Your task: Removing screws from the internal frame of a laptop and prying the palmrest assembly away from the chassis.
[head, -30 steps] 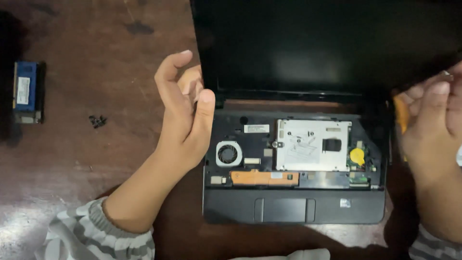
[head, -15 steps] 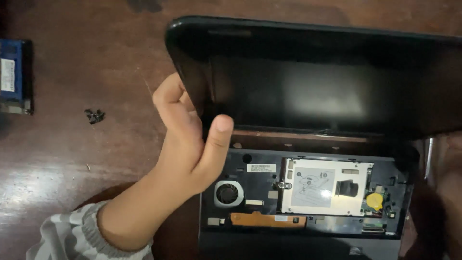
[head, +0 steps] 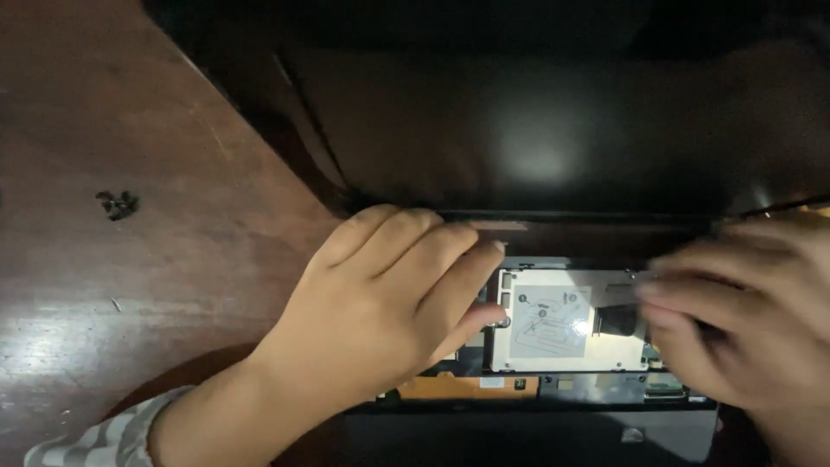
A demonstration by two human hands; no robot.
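The wooden table [head: 130,242] is filling the whole left side, dark and glossy. Over it the laptop [head: 553,138] is taking up everything from twelve to three o'clock, its black screen lying low over the opened base. Inside the base, at about five o'clock, the silver drive [head: 553,324] is sitting in its bay, with an orange strip [head: 467,387] just below it. The left hand [head: 380,311] is lying flat across the base at six o'clock, fingers together and stretched out, tips touching the hinge edge, gripping nothing. The right hand [head: 743,320] is blurring at four o'clock, fingers reaching onto the drive; its grip, I cannot tell. Tiny black screws [head: 117,204] are lying at nine o'clock.
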